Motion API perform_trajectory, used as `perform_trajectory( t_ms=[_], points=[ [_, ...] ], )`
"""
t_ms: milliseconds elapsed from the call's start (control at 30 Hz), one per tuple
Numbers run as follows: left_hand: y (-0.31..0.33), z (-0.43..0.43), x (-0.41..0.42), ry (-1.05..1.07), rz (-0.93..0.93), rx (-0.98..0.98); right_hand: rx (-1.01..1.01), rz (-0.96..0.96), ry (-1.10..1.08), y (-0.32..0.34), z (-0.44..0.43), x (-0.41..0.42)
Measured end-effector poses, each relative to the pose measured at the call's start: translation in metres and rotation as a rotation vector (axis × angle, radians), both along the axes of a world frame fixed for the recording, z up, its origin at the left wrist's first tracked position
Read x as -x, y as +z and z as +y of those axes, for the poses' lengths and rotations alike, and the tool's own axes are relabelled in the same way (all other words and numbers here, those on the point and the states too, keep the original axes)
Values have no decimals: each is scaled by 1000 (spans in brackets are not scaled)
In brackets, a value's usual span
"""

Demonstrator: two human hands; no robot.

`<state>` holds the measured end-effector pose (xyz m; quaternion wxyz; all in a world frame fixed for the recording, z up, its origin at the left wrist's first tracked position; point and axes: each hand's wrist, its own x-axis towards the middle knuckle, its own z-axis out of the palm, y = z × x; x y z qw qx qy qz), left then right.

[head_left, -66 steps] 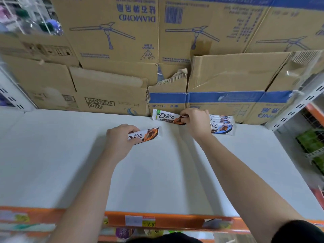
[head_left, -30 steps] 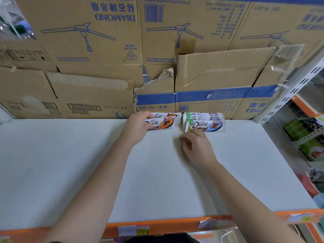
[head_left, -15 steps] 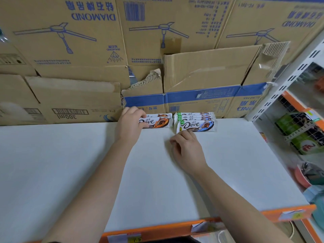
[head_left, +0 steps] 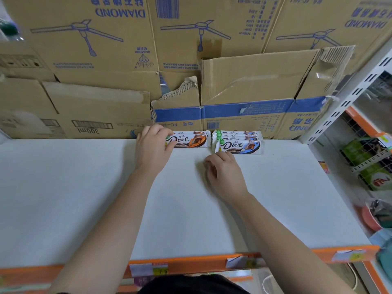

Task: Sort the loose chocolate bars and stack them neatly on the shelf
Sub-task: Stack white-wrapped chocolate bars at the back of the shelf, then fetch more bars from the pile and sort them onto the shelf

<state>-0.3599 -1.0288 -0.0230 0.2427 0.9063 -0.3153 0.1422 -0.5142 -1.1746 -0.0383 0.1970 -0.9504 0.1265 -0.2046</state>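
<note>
Two piles of white Dove chocolate bars lie at the back of the white shelf [head_left: 84,198], against the cardboard boxes. The orange-marked bars [head_left: 191,140] form the left pile. The blue-marked bars [head_left: 239,143], several of them, form the right pile. My left hand [head_left: 151,149] rests on the left end of the orange pile, fingers curled over the top bar. My right hand [head_left: 222,175] lies on the shelf just in front of the blue pile, fingers curled, its fingertips close to the front bar's lower left corner; it holds nothing.
Flattened cardboard boxes [head_left: 254,85] form a wall behind the shelf. An orange price rail [head_left: 191,264] with labels runs along the front edge. A white slotted upright [head_left: 350,96] stands at the right, with wire racks of green packets [head_left: 369,164] beyond it.
My left hand carried an orange bar from mid-shelf onto the left pile at the back. My right hand let go of a bar and drew back onto the shelf. The view shifted right.
</note>
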Motion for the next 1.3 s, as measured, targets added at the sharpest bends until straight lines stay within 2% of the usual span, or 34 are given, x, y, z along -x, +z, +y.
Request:
perform_trajectory(
  t_ms=[200, 367, 600, 967, 1300],
  points=[
    [-2, 64, 14, 124, 13, -60, -59, -55, 137, 18, 31, -21],
    [4, 143, 24, 274, 16, -119, -93, -67, 274, 31, 89, -53],
    [17, 284, 25, 406, -17, -105, -58, -96, 445, 45, 216, -99],
    [35, 508, 2, 455, -32, -120, -137, -81, 509, 38, 449, -156],
    [26, 629, -66, 528, 50, -112, -134, -53, 571, 34, 576, -245]
  ],
)
